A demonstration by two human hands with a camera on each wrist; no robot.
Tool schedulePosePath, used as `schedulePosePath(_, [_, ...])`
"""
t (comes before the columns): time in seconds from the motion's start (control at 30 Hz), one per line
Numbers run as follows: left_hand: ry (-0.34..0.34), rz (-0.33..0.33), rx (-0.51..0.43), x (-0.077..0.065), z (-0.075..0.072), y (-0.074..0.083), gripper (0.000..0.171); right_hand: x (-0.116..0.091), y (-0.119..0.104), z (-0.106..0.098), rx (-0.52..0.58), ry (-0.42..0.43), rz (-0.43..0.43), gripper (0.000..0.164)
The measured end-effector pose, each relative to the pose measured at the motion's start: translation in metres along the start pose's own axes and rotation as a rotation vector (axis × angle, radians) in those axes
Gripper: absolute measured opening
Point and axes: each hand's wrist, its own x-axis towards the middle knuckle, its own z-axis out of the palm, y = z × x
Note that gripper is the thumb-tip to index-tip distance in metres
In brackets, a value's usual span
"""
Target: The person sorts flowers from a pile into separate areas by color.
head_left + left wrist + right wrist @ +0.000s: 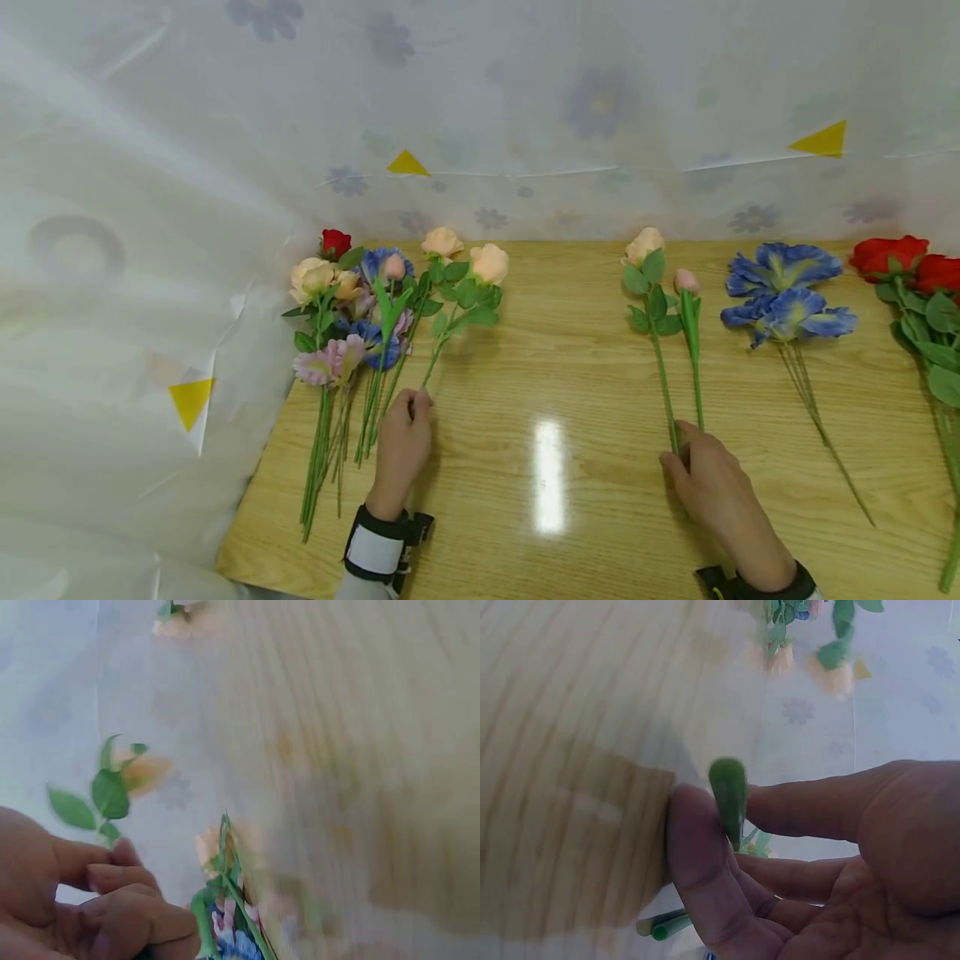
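Note:
My left hand (405,433) grips the stem of a peach rose (490,264) beside a loose group of flowers on the left. In the left wrist view its leaves (111,795) rise beyond the curled fingers (142,922). On the right, my right hand (712,483) pinches the lower stem of another peach rose (643,247). The right wrist view shows that green stem end (728,787) between thumb and fingers. A pink tulip (686,282) lies just right of this rose, its lower stem hidden behind the hand.
The left group includes a red rose (336,243), peach roses (312,281), pink-lilac flowers (330,361) and blue flowers (378,343). Blue irises (798,312) and red roses (888,257) lie at right. Pale patterned sheeting (525,100) borders the wooden table (555,367) behind and left.

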Motion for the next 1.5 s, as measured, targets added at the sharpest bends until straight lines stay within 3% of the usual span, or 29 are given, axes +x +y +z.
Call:
schedulePosePath(0.23, [0.072, 0.027, -0.203, -0.005, 0.007, 0.017, 0.044, 0.000, -0.001, 0.000, -0.035, 0.031, -0.014, 0.060])
schedulePosePath(0.37, [0.059, 0.055, -0.374, -0.009, 0.009, 0.030, 0.043, -0.001, -0.003, 0.000, -0.048, 0.058, -0.028, 0.060])
schedulePosePath(0.47, [-0.019, 0.071, -0.545, -0.012, 0.011, 0.043, 0.041, -0.003, -0.006, 0.001, -0.040, 0.093, -0.050, 0.057])
schedulePosePath(0.57, [-0.145, 0.103, -0.742, -0.017, 0.015, 0.055, 0.036, -0.004, -0.010, 0.003, -0.026, 0.148, -0.083, 0.052])
schedulePosePath(0.7, [-0.308, 0.195, -0.884, -0.021, 0.020, 0.067, 0.030, -0.006, -0.020, 0.005, 0.062, 0.167, -0.118, 0.048])
schedulePosePath(0.97, [-0.488, 0.347, -0.815, -0.031, 0.034, 0.083, 0.032, -0.010, -0.051, 0.014, 0.333, 0.085, -0.243, 0.040])
schedulePosePath(1.1, [-0.545, 0.350, -0.772, -0.035, 0.039, 0.088, 0.029, -0.013, -0.064, 0.022, 0.454, 0.002, -0.318, 0.033])
schedulePosePath(1.3, [-0.560, 0.276, -0.651, -0.040, 0.043, 0.093, 0.023, -0.012, -0.073, 0.036, 0.640, -0.162, -0.515, 0.032])
schedulePosePath(1.4, [-0.548, 0.288, -0.590, -0.040, 0.047, 0.094, 0.020, -0.012, -0.072, 0.039, 0.714, -0.218, -0.601, 0.032])
schedulePosePath(1.5, [-0.530, 0.321, -0.543, -0.041, 0.049, 0.095, 0.018, -0.012, -0.071, 0.040, 0.786, -0.271, -0.635, 0.031])
